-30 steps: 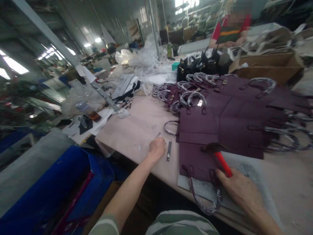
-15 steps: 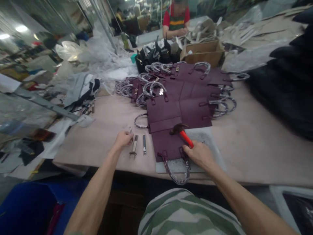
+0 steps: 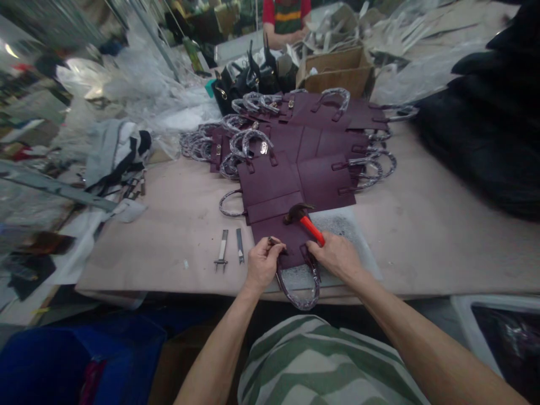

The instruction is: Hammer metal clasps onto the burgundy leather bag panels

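My right hand (image 3: pixel 340 256) grips a claw hammer (image 3: pixel 311 227) by its red handle, with the dark head over a flat purple bag panel (image 3: pixel 270 232). Pinched in my left hand (image 3: pixel 264 263) is a thin metal punch (image 3: pixel 273 241), held over the panel near its wrapped handle (image 3: pixel 300 302). That plastic-wrapped handle hangs toward me past the table's front edge. Under the panel lies a speckled pale slab (image 3: pixel 346 225). To the left of my left hand, a pronged metal tool (image 3: pixel 221 250) and a narrow flat tool (image 3: pixel 240 246) rest on the table.
Several more purple bag panels (image 3: pixel 320 154) with wrapped handles are heaped beyond. Behind them are black bags (image 3: pixel 248 81) and a cardboard box (image 3: pixel 337 70). A black pile (image 3: pixel 498 124) stands at right, a blue bin (image 3: pixel 126 349) below left. Across the table sits a person (image 3: pixel 287 22).
My left hand has lifted the punch from beside the two tools and carried it right, onto the purple panel. My right hand still holds the hammer in about the same place.
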{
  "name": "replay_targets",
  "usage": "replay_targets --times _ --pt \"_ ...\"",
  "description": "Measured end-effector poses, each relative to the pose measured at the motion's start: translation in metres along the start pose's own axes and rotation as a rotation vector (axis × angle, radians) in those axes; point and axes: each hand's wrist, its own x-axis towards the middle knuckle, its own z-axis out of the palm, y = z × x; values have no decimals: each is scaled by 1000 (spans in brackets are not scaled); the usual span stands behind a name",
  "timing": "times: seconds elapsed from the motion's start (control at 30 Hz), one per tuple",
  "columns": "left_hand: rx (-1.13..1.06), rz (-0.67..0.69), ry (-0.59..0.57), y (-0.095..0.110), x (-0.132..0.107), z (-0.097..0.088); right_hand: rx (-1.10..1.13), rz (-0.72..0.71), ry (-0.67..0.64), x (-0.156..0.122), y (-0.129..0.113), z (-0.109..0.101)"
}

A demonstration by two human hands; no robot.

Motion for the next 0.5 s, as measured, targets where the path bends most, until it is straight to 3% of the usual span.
replay_targets --times 0.27,0.5 --pt "62 93 11 -11 -4 0 -6 13 -17 1 0 0" --pt "179 191 18 -6 -5 3 -14 14 -24 2 0 -1"
